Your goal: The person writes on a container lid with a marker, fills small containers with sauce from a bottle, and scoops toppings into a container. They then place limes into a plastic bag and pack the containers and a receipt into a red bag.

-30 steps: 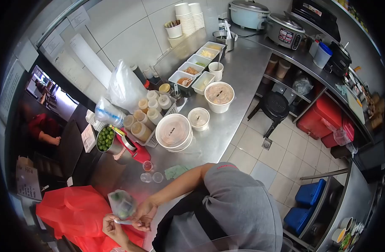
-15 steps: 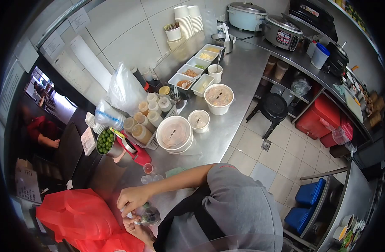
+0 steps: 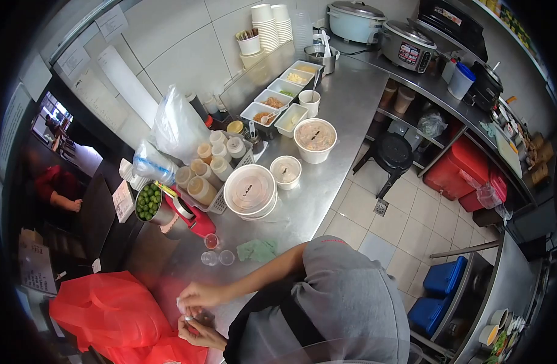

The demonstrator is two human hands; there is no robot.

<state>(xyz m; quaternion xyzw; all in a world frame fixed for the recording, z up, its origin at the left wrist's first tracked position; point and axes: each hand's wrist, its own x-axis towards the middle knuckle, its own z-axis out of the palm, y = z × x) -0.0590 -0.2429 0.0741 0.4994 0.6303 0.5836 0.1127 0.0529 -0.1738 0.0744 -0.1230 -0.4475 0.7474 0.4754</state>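
Note:
My right hand [image 3: 200,296] is closed in a pinch, with a whitish twisted end showing at its fingertips. Just below it, my left hand [image 3: 200,335] is closed too, its fingers round another white bit. Between them is what looks like a small clear plastic bag [image 3: 207,316] with dark contents, mostly hidden by the hands. Right beside both hands sits a large red bag [image 3: 111,309]. Beyond the right forearm are two small clear cups [image 3: 210,258], a little cup of red sauce [image 3: 211,241] and a green cloth [image 3: 256,250].
Lidded white tubs [image 3: 250,190] stand on the steel counter [image 3: 302,212] near a basket of sauce bottles [image 3: 202,189], a red tape dispenser [image 3: 196,223] and a pot of green limes [image 3: 149,203]. Food trays [image 3: 272,99] line the back. A black stool [image 3: 392,151] stands on the floor.
My right hand has moved slightly right and down, and my left hand slightly down. The clear bag, plainly visible before, is now mostly hidden. The green cloth shows more fully.

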